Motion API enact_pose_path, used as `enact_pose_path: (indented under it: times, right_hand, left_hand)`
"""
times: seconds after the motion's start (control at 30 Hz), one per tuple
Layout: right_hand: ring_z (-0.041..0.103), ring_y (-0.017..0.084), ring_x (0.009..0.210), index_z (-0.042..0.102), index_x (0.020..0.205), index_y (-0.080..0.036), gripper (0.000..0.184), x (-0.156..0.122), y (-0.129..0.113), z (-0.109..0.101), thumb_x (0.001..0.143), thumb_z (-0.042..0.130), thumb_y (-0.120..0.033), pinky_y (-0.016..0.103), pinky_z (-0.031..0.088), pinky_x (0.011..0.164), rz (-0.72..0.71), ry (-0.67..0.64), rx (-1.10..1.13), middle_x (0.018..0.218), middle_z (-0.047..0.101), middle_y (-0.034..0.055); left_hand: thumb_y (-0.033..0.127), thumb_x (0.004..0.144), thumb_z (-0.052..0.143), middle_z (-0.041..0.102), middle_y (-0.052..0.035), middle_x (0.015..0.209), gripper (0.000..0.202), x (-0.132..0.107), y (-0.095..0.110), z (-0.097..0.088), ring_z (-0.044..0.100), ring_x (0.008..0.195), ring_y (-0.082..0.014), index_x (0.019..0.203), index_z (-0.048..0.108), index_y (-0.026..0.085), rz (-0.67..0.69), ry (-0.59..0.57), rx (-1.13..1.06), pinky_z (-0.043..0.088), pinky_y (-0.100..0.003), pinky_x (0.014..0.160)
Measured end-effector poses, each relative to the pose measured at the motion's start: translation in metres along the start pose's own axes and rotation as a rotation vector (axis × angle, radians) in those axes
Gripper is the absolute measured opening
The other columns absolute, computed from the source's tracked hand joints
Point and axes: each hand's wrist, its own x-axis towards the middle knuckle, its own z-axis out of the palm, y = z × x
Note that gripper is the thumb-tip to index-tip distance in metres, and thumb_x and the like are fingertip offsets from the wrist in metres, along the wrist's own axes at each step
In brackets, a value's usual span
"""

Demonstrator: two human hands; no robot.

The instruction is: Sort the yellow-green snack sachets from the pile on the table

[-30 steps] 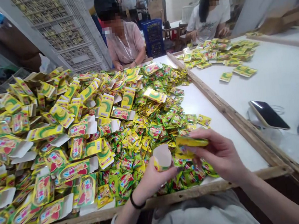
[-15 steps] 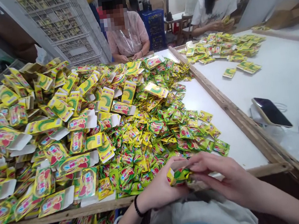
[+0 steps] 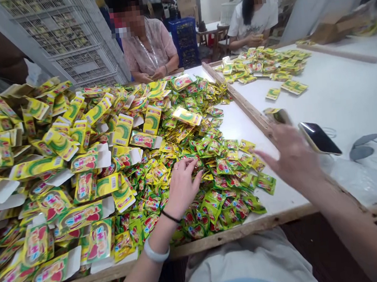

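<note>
From the head camera we see the left hand [image 3: 180, 186] resting on the heap of green and yellow sachets [image 3: 212, 174] on the table [image 3: 258, 129], its fingers curled down among them, grip not clearly closed on any. The right hand [image 3: 291, 157], blurred, hovers open above the table's wooden rail [image 3: 249, 107], a small carton [image 3: 277, 116] just beyond its fingertips, beside a phone [image 3: 319, 138].
</note>
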Motion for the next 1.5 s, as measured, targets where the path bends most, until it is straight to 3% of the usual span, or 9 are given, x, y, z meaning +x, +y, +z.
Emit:
enact_pose_path:
  times: [0.17, 0.3, 0.5, 0.67, 0.83, 1.1, 1.27, 1.37, 1.5]
  right_hand:
    - [0.053, 0.029, 0.112, 0.052, 0.122, -0.022, 0.037, -0.018, -0.019, 0.064, 0.087, 0.052, -0.032, 0.049, 0.043, 0.093, -0.272, -0.427, 0.244, 0.119, 0.062, 0.0086]
    - [0.061, 0.025, 0.099, 0.060, 0.111, -0.020, 0.028, -0.031, -0.018, 0.072, 0.092, 0.040, -0.022, 0.044, 0.046, 0.088, -0.218, -0.413, 0.315, 0.108, 0.067, 0.0087]
    - [0.059, 0.021, 0.078, 0.061, 0.093, -0.021, 0.019, -0.027, -0.018, 0.052, 0.089, 0.046, -0.030, 0.033, 0.047, 0.072, 0.117, -0.186, 0.589, 0.084, 0.063, 0.0050]
    - [0.055, 0.018, 0.081, 0.058, 0.078, -0.021, 0.019, -0.033, -0.047, 0.049, 0.082, 0.058, -0.040, 0.028, 0.045, 0.069, 0.500, -0.170, 1.069, 0.087, 0.058, 0.0025]
    - [0.053, 0.015, 0.079, 0.055, 0.084, -0.022, 0.021, -0.034, -0.101, 0.057, 0.078, 0.061, -0.041, 0.026, 0.045, 0.068, 0.823, 0.034, 1.407, 0.087, 0.057, 0.0017]
    - [0.040, 0.010, 0.056, 0.048, 0.072, -0.020, 0.020, -0.038, -0.133, 0.066, 0.087, 0.053, -0.032, 0.023, 0.037, 0.054, 0.592, 0.220, 1.101, 0.064, 0.042, -0.0041]
    - [0.054, 0.015, 0.075, 0.051, 0.084, -0.022, 0.011, -0.040, -0.119, 0.058, 0.086, 0.054, -0.033, 0.027, 0.045, 0.066, 0.430, 0.085, 1.041, 0.082, 0.055, 0.0023]
    - [0.058, 0.020, 0.095, 0.043, 0.111, -0.026, 0.032, -0.038, -0.117, 0.053, 0.085, 0.054, -0.039, 0.030, 0.050, 0.074, 0.492, -0.110, 1.269, 0.103, 0.060, 0.0058]
    - [0.064, 0.020, 0.083, 0.050, 0.111, -0.022, 0.027, -0.040, -0.102, 0.053, 0.088, 0.050, -0.037, 0.033, 0.054, 0.072, 0.365, -0.407, 1.246, 0.091, 0.067, 0.0056]
  left_hand:
    - [0.033, 0.086, 0.049, 0.056, -0.0070, 0.101, 0.021, 0.012, -0.021, 0.012, 0.049, 0.101, -0.0244, 0.080, 0.066, 0.021, 0.010, 0.014, 0.160, 0.043, -0.043, 0.086]
    - [0.030, 0.088, 0.045, 0.054, -0.0075, 0.104, 0.022, -0.001, -0.025, 0.007, 0.049, 0.100, -0.0209, 0.102, 0.061, 0.022, -0.016, 0.155, 0.075, 0.043, -0.039, 0.090]
    - [0.033, 0.084, 0.053, 0.046, -0.0063, 0.129, 0.019, -0.013, -0.034, 0.009, 0.034, 0.123, -0.0263, 0.098, 0.066, 0.029, 0.202, 0.066, 0.174, 0.031, -0.047, 0.103]
    - [0.031, 0.086, 0.050, 0.055, -0.0049, 0.119, 0.020, -0.003, -0.029, 0.013, 0.043, 0.114, -0.0239, 0.084, 0.069, 0.026, -0.093, 0.298, -0.114, 0.033, -0.047, 0.100]
    - [0.035, 0.084, 0.052, 0.060, -0.0049, 0.090, 0.022, -0.008, 0.011, 0.023, 0.056, 0.087, -0.0176, 0.084, 0.067, 0.019, -0.279, 0.548, -0.649, 0.046, -0.031, 0.080]
    - [0.043, 0.079, 0.058, 0.058, -0.0008, 0.072, 0.025, -0.038, 0.049, 0.036, 0.056, 0.067, -0.0141, 0.085, 0.057, 0.018, -0.471, 0.408, -1.087, 0.048, -0.024, 0.062]
    - [0.037, 0.083, 0.055, 0.055, 0.0014, 0.066, 0.019, -0.043, 0.034, 0.020, 0.055, 0.061, -0.0123, 0.079, 0.056, 0.018, -0.410, 0.226, -0.996, 0.045, -0.023, 0.058]
    - [0.035, 0.085, 0.052, 0.055, 0.0009, 0.069, 0.017, -0.052, 0.029, 0.024, 0.055, 0.064, -0.0129, 0.079, 0.055, 0.019, -0.361, 0.178, -0.950, 0.044, -0.024, 0.061]
    - [0.034, 0.089, 0.043, 0.055, -0.0007, 0.068, 0.022, -0.048, 0.019, 0.024, 0.054, 0.065, -0.0138, 0.080, 0.056, 0.019, -0.231, -0.004, -0.756, 0.044, -0.026, 0.062]
